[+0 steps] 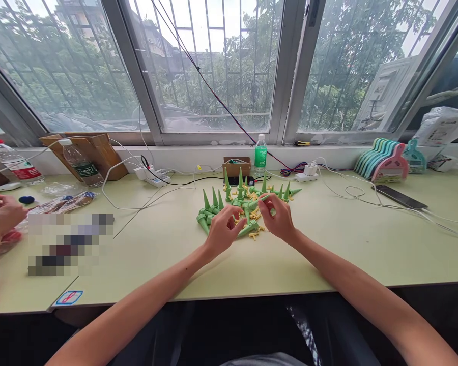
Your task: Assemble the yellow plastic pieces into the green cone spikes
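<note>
Green cone-shaped plastic spikes (240, 185) and small yellow T-shaped plastic pieces (254, 236) lie in a cluster mid-table; some spikes stand point up, others lie on their sides. My right hand (278, 217) is closed at the right of the cluster, thumb and fingertips pinching a green plastic spike (251, 205). On the near left side, my left hand (225, 227) hovers low over the pieces with fingers bent and thumb apart from the index finger. Nothing shows clearly between them. My fingers hide part of the pile.
Behind the pile stand a green-labelled bottle (260, 155) and a small cardboard box (237, 165). White cables and a power strip (156, 177) run along the back. A phone (400, 196) and pastel clip-like holders (385, 158) are at right. Another person's hand (2, 216) is at far left.
</note>
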### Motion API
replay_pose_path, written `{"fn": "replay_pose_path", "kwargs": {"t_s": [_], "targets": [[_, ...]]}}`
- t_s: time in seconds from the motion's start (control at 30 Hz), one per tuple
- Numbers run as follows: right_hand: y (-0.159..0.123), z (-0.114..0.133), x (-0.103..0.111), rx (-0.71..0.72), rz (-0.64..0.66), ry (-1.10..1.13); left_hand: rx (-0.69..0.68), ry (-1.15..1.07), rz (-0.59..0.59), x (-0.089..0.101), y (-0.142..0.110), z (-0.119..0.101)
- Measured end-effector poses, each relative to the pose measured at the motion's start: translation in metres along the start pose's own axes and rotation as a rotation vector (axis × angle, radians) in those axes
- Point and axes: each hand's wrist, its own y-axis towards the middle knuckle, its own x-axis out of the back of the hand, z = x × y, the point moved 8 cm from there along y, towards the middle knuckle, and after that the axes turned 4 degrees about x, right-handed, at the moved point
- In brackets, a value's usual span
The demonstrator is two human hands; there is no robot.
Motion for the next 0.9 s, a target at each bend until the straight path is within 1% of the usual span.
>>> {"fn": "replay_pose_path", "kwargs": {"t_s": [0.1,0.3,0.47,0.7,0.9], "targets": [[0.003,-0.004,0.005,-0.017,-0.035,-0.023,-0.002,0.033,0.051,-0.005,0.001,0.002],[0.005,-0.009,0.004,-0.005,-0.015,-0.035,-0.009,0.124,0.173,-0.017,0.0,0.008],[0.007,-0.013,0.006,0.014,-0.032,-0.034,-0.004,0.21,0.253,-0.024,-0.002,0.009],[0.01,-0.011,0.012,0.068,-0.06,-0.087,0.019,0.276,0.331,-0.031,-0.005,0.015],[0.013,-0.015,0.021,0.119,-0.079,-0.171,0.043,0.276,0.379,-0.033,-0.007,0.02]]}}
